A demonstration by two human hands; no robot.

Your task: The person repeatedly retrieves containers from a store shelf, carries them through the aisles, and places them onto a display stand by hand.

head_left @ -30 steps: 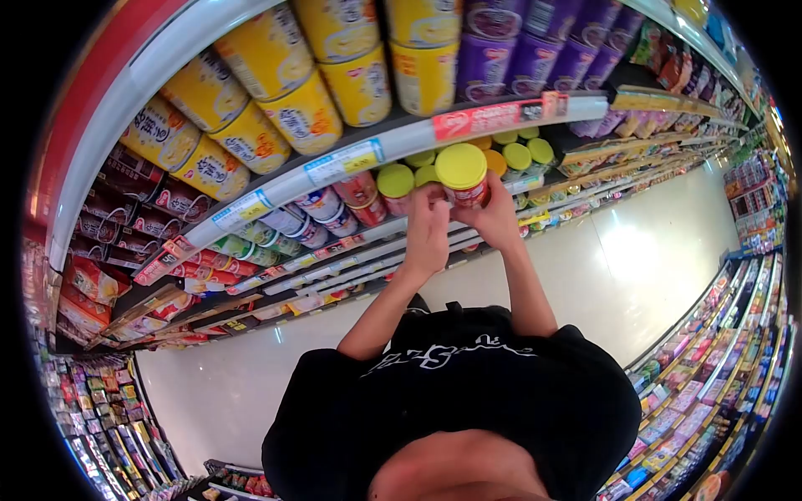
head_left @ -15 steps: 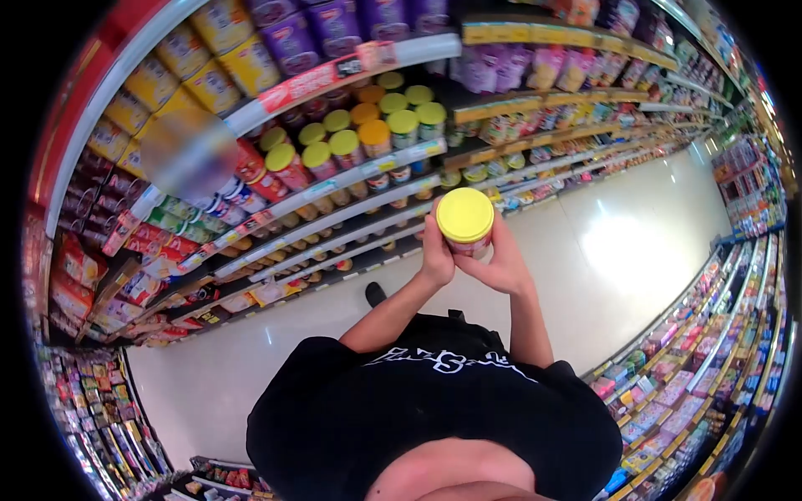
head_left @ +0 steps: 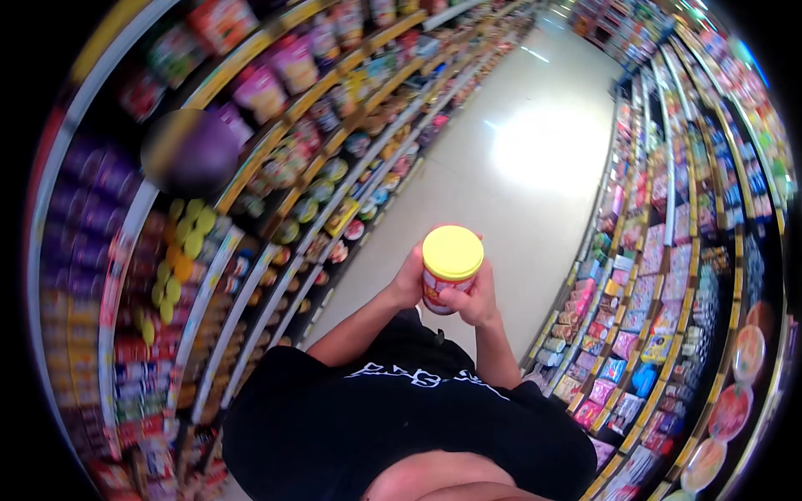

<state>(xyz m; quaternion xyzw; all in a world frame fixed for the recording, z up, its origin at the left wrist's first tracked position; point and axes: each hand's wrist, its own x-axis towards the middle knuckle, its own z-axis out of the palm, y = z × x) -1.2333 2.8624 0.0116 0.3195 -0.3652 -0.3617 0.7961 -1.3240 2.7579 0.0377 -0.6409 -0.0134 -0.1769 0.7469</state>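
A canister with a yellow lid (head_left: 452, 250) and a red printed label is held in front of my chest, lid facing up toward me. My left hand (head_left: 408, 277) wraps its left side. On the right side, my right hand (head_left: 474, 298) grips it, with the thumb across the front of the label. The far side of the canister and most fingertips are hidden behind it.
Shelves with similar yellow-lidded canisters (head_left: 194, 230) and purple packs (head_left: 88, 200) line the left. The right-hand shelf (head_left: 643, 301) holds many small colourful packets. Between them runs a shiny pale aisle floor (head_left: 468, 159).
My view has turned right, so the aisle now runs ahead and the canister shelf sits at the left. The canister is still in both hands, closer to my body, with more label showing.
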